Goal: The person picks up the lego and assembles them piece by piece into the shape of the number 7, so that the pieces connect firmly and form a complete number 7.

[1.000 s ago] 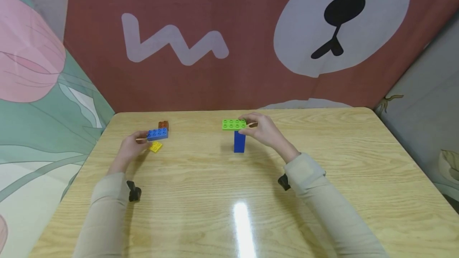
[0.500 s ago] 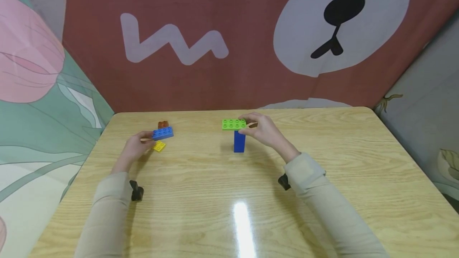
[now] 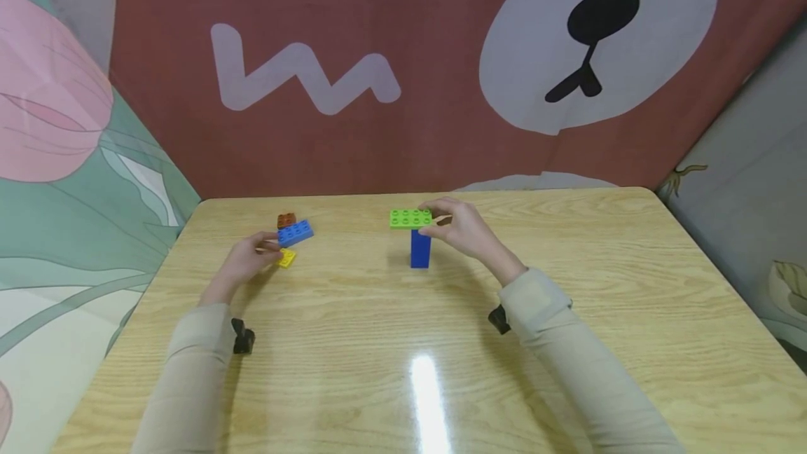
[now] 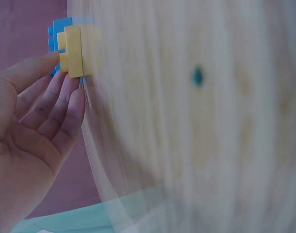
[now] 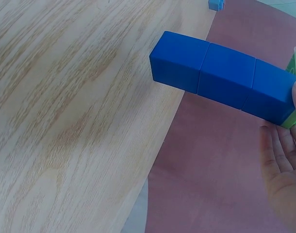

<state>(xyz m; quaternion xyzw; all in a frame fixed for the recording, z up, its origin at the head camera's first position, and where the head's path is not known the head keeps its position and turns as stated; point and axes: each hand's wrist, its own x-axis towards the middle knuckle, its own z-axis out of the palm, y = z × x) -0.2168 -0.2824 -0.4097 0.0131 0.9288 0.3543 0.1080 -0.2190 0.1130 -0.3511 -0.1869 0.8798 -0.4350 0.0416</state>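
In the head view my right hand [image 3: 464, 228] pinches the right end of a lime green eight-stud brick [image 3: 406, 218]. That brick lies flat across the top of an upright blue tower [image 3: 419, 249], which the right wrist view shows as three stacked blue blocks [image 5: 225, 75]. At the left, the fingertips of my left hand [image 3: 244, 261] touch a blue eight-stud brick [image 3: 295, 232] and a small yellow brick [image 3: 286, 258] on the table. The left wrist view has the thumb at the yellow brick's studs [image 4: 63, 60], with the fingers loosely extended.
A small brown brick [image 3: 286, 220] sits right behind the blue eight-stud brick. The wooden table [image 3: 353, 342] ends at a hanging red-brown cloth [image 3: 441, 153] with a cartoon face. Black wrist devices [image 3: 242, 337] hang under both sleeves.
The left hand has slid the blue eight-stud brick and the yellow brick to the right, and the blue brick has turned a little. The right hand, green brick and tower have stayed put.
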